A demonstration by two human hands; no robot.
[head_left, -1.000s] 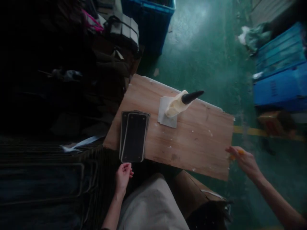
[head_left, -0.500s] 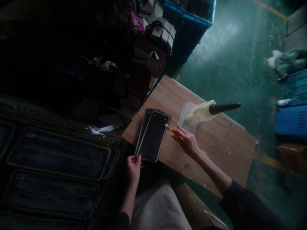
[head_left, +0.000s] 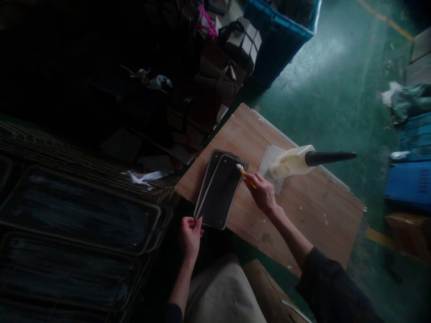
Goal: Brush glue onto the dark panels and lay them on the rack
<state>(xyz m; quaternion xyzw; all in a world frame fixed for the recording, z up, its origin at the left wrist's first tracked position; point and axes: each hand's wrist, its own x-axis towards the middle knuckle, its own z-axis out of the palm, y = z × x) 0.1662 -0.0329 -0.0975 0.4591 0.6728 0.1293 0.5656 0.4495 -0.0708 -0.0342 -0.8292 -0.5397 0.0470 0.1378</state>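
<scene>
My left hand [head_left: 191, 235] pinches the lower left corner of a black rectangular panel [head_left: 220, 193] with rounded corners and a pale edge. That panel lies askew on a small stack of similar panels [head_left: 207, 172]. In my right hand [head_left: 263, 192] is a small brush [head_left: 248, 178] with a yellow-orange handle and a white tip. The tip is at the panel's upper right corner; whether it touches the surface I cannot tell. Right of the stack, a cream-coloured container [head_left: 291, 162] with a long black tapered end rests by a whitish sheet [head_left: 268, 157].
The wooden board [head_left: 303, 224] carries the stack and has white specks. Rows of larger dark panels [head_left: 77, 211] fill the lower left. A blue crate [head_left: 283, 40] stands beyond the board, and blue bins [head_left: 409, 179] are at the right. Clutter [head_left: 218, 67] lies in shadow behind.
The brush tip has moved from the panel's right edge up to its upper right corner. My left hand keeps its pinch on the lower corner. The whole view has shifted slightly.
</scene>
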